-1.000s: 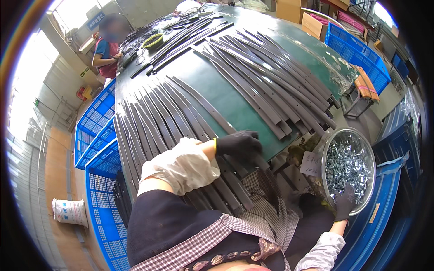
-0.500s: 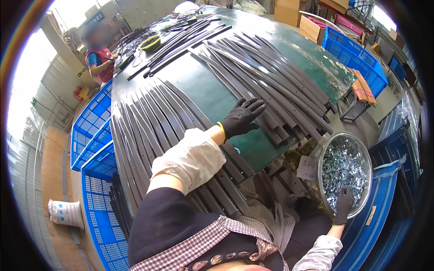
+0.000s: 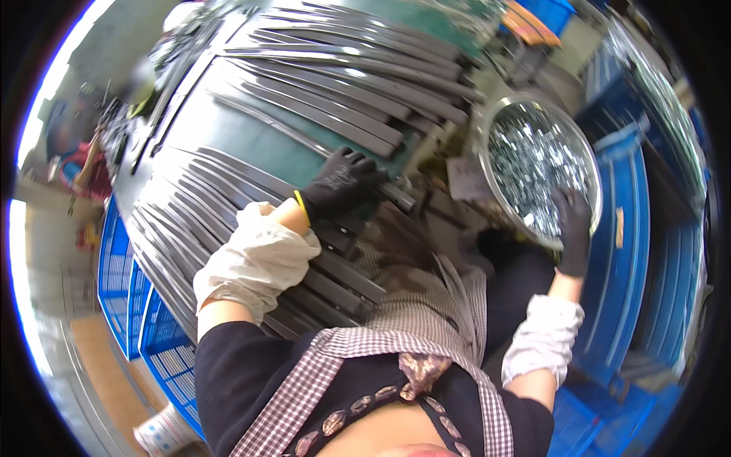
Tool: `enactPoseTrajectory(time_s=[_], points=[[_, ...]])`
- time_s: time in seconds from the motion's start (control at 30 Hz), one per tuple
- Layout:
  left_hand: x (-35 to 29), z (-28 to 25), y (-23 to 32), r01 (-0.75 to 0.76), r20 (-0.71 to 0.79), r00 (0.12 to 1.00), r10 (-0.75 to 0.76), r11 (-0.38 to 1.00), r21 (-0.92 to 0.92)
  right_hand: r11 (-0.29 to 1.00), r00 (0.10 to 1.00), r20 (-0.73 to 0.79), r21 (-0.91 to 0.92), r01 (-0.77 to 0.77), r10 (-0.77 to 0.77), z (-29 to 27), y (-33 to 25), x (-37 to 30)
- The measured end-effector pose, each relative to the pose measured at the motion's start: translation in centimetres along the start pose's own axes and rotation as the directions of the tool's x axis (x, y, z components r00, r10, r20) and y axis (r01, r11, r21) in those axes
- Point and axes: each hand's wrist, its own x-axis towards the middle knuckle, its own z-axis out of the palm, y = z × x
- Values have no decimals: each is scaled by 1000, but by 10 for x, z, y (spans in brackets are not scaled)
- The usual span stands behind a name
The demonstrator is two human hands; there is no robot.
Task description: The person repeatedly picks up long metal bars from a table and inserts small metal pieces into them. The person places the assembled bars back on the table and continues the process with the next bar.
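Note:
My left hand [image 3: 346, 183], in a black glove, is closed round the near end of a long dark strip [image 3: 282, 129]. That strip lies slantwise over the green tabletop [image 3: 236, 129], between two rows of similar strips, and its end [image 3: 399, 196] sticks out past my fingers at the table's edge. To the right, my right hand [image 3: 574, 232], also gloved in black, reaches over the rim of a round metal bowl [image 3: 484, 164]. Its fingers are bent together among many small shiny metal pieces [image 3: 529, 164]; whether one is pinched there is blurred.
Dark strips lie side by side at left [image 3: 179, 221] and at the far side [image 3: 343, 76]. A paper label [image 3: 466, 179] sits beside the bowl. Blue crates stand left [image 3: 164, 358] and right [image 3: 617, 282] of me. A person [image 3: 80, 164] is at the far left.
My left hand has gone from open above the table to closed on a strip, which now lies apart from the far row. My right hand stays at the bowl. The view has turned.

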Motion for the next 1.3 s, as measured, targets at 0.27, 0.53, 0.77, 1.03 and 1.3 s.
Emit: enactPoseTrajectory(time_s=[0.27, 0.53, 0.77, 1.03, 1.3], points=[[6, -2, 21, 11, -84, 996, -26, 984, -177, 884, 954, 234, 383, -269, 188, 41, -81, -82], [-1, -16, 46, -24, -84, 996, 10, 984, -174, 716, 889, 453, 597, -362, 71, 105, -82, -135], [3, -37, 107, -326, -185, 939, 289, 919, -221, 631, 777, 629, 589, -505, 33, 152, -85, -166], [-1, -29, 101, -360, -126, 927, 353, 932, -43, 728, 658, 752, 428, -536, 42, 148, -107, -160], [12, -27, 88, -303, -185, 944, 273, 940, -158, 721, 728, 684, 482, -499, 47, 149, -89, -159]])
